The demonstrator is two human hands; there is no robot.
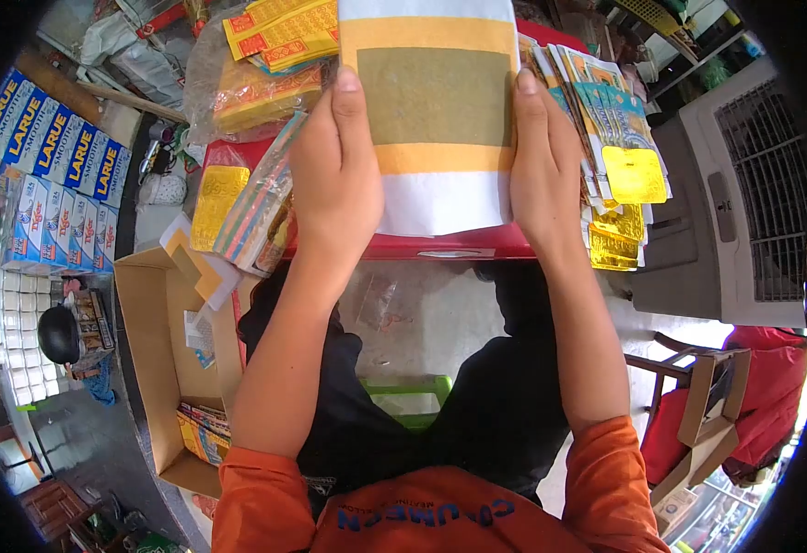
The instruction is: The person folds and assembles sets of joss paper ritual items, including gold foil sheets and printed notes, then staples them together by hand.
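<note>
- Okay, so on your left there's an open cardboard box [136, 369] below the red table [394, 245], with a bunch of colorful packets [204, 433] at its near end and a small printed paper [198, 334] farther up.
- A white-and-yellow paper [203, 267] lies across the box's far end.
- Up on the table's left side, a clear plastic bag [203, 97] has yellow-and-red packets in it, with more yellow strips [286, 35] by its top.
- Your left forearm is right by a striped bundle [258, 207], and a gold sheet [221, 205] sits just beside that.
- Both your arms reach forward out of orange sleeves, pretty much mirrored, hands well apart.
- Your left hand [334, 170] and right hand [549, 166] have the white paper piece [436, 106] clamped between them, thumbs on its face near the side edges. Can't see your fingertips underneath.
- That paper, orange band and olive rectangle up, is over the middle of the table; can't tell if it's touching.
- Beside your right hand there's a fanned paper stack [611, 115] with gold squares [636, 175] on it.
</note>
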